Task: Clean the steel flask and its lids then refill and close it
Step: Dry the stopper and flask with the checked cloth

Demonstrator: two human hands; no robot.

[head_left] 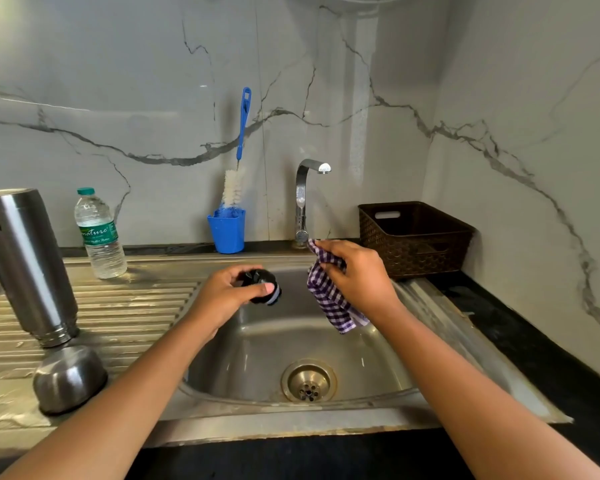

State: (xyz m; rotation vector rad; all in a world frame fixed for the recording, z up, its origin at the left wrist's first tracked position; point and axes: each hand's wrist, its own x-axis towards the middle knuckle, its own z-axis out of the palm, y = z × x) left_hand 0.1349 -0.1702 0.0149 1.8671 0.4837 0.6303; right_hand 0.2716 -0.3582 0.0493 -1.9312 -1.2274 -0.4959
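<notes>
My left hand (226,292) grips a black inner lid (262,284) with a pale ring, holding it over the back of the sink basin (264,362). My right hand (357,271) clutches a purple-and-white checked cloth (329,299), which hangs down a short way to the right of the lid. The steel flask (25,261) stands upside down on the ribbed drainboard at the left, tilted slightly. Its steel cup lid (70,377) lies mouth-down in front of it. A plastic water bottle (99,233) with a green cap stands behind on the drainboard.
A chrome tap (307,199) rises behind the basin, no water running. A blue cup (226,230) with a long bottle brush (238,157) stands left of it. A brown woven basket (414,237) occupies the back right corner. Black countertop (520,341) edges the sink.
</notes>
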